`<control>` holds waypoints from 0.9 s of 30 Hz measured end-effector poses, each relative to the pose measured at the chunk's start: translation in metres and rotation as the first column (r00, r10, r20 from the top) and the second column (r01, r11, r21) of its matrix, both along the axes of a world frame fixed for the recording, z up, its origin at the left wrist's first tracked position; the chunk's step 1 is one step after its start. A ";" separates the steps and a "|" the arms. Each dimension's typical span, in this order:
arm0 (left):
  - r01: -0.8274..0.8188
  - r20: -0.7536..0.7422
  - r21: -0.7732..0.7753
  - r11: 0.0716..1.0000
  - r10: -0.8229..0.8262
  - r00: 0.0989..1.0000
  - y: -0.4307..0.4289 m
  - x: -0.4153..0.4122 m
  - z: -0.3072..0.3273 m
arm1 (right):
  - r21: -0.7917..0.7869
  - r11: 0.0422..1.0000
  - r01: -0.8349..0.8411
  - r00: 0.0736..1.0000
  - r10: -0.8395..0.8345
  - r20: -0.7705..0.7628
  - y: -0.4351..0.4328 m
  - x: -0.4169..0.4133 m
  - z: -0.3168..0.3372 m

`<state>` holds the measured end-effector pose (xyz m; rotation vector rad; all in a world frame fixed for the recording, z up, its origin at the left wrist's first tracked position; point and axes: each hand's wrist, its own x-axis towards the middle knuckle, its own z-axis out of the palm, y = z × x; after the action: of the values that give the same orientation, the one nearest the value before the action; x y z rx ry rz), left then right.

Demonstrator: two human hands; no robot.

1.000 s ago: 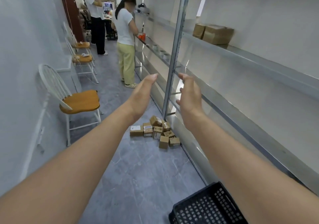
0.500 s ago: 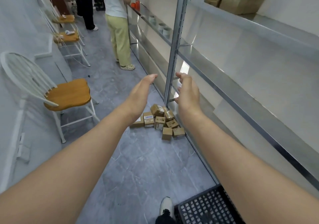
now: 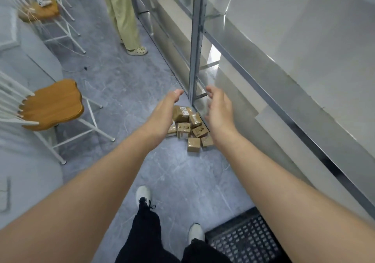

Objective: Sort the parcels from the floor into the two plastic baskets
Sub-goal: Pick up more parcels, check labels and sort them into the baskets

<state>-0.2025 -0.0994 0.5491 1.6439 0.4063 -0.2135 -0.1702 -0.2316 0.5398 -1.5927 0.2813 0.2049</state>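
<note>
Several small brown cardboard parcels (image 3: 185, 129) lie heaped on the grey floor at the foot of a metal shelf post (image 3: 195, 45). My left hand (image 3: 162, 118) and my right hand (image 3: 220, 113) are stretched out in front of me, palms facing each other, fingers relaxed and holding nothing. Both hover well above the heap, one on each side of it. My left hand hides part of the heap's left side. A black perforated plastic basket (image 3: 243, 240) sits on the floor at the bottom right, beside my right foot.
A long metal shelving unit (image 3: 284, 92) runs along the right. A white chair with a wooden seat (image 3: 51, 105) stands at the left, more chairs behind it. A person in pale trousers (image 3: 121, 15) stands farther down the aisle. My feet (image 3: 143, 194) are on the grey floor.
My view has tilted down and moved closer to the parcels. Both hands stay out in front, empty, now lower over the heap. My feet and more of the basket came into view.
</note>
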 end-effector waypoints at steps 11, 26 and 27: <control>0.088 -0.192 -0.077 0.993 -0.102 0.976 0.069 0.153 -0.084 | -0.133 0.975 0.178 0.963 -0.201 -0.180 0.065 0.123 -0.080; 0.081 -0.404 -0.147 0.986 -0.134 0.905 0.055 0.299 -0.276 | -0.256 0.963 0.079 0.915 -0.172 -0.365 0.061 0.248 -0.274; 0.067 -0.423 -0.138 0.988 -0.120 0.898 0.050 0.305 -0.293 | -0.242 0.969 0.057 0.908 -0.151 -0.391 0.057 0.255 -0.292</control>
<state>0.1026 -0.0492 0.2565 1.4927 0.6367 -0.6714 0.0850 -0.1742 0.2481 -1.7451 0.7362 0.4362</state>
